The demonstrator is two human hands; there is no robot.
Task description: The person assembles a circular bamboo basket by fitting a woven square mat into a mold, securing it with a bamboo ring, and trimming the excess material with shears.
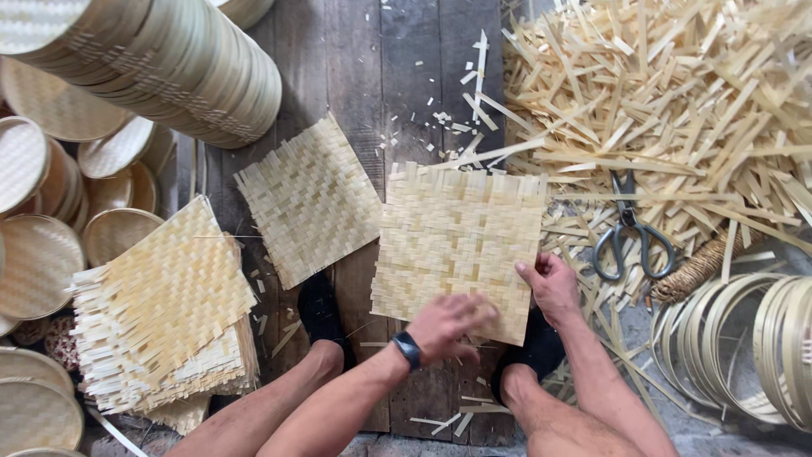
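We look straight down at a square woven bamboo mat (458, 245) lying flat on the dark wooden boards (406, 93), between our feet and the loose heap of bamboo strips (677, 110). The mat sits at about twelve o'clock from both hands, its far edge slightly tilted so the weave runs a little off square to the planks.

Our right hand (551, 283) rests on the mat's near right edge, at roughly four o'clock of the mat, fingers curled over the rim and pinching it. Our left hand (448, 326) lies over the near edge at about six o'clock; it is blurred, fingers spread and loosely open, touching the weave rather than gripping anything. Both hands are on the mat, the left one nearer its middle.

A second woven mat (309, 199) lies at ten o'clock from the left hand, just beside the first. Scissors (630, 233) lie at two o'clock from the right hand, near but apart. A stack of woven mats (165, 309) sits at nine o'clock.
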